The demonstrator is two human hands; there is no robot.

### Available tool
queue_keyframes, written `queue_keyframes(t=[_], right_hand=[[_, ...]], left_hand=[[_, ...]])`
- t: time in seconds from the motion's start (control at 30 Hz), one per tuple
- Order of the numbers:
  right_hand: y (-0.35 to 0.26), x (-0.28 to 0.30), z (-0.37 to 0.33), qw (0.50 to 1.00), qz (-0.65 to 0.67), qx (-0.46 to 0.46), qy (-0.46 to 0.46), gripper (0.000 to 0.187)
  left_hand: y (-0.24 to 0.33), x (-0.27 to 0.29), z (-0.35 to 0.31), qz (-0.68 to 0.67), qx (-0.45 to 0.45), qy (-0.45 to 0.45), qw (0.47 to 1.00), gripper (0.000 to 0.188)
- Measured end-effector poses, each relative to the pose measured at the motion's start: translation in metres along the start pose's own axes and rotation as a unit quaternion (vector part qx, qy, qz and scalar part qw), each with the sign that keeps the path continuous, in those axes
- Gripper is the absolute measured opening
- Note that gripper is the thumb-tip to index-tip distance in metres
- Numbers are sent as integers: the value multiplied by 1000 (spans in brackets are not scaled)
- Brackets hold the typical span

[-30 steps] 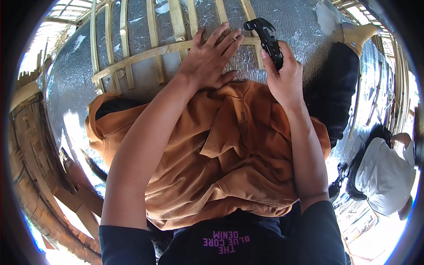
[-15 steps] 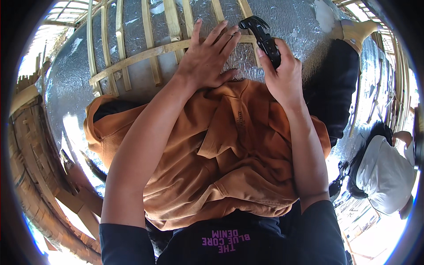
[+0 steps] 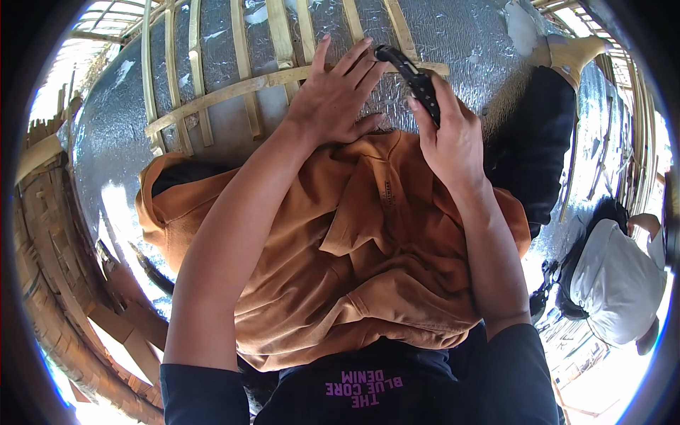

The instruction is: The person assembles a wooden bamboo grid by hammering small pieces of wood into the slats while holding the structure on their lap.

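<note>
Beyond the brown garment [image 3: 375, 241], the left hand [image 3: 331, 100] covers part of a bent crosspiece [image 3: 212, 98], the right hand [image 3: 453, 138] hides part of the black tool [image 3: 419, 86], and slats [image 3: 280, 35] run past the top edge.

A brown garment [image 3: 404, 276] lies in folds across your lap. Silvery foil sheeting [image 3: 471, 42] spreads out ahead of you. Along your left you see woven bamboo matting [image 3: 46, 241]; off to your right are thin bamboo poles [image 3: 646, 127] and a person [image 3: 616, 283] in a white shirt.
</note>
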State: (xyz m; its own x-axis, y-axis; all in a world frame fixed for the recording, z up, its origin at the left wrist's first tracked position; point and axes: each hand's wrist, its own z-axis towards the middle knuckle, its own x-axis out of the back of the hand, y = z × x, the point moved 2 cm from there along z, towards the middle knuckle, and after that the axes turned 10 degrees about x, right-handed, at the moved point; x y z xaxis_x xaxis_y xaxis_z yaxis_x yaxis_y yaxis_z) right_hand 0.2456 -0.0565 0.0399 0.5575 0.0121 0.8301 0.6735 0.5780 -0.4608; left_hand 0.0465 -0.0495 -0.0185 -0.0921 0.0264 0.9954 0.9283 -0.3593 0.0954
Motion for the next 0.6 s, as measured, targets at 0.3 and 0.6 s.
queue_keyframes(t=[0.3, 0.6], right_hand=[[-13, 1, -1, 998, 36, -1, 54, 39], [-15, -1, -2, 995, -1, -83, -47, 35]], left_hand=[[-2, -10, -2, -45, -19, 90, 995, 73], [-4, -12, -2, -68, -28, 100, 992, 73]])
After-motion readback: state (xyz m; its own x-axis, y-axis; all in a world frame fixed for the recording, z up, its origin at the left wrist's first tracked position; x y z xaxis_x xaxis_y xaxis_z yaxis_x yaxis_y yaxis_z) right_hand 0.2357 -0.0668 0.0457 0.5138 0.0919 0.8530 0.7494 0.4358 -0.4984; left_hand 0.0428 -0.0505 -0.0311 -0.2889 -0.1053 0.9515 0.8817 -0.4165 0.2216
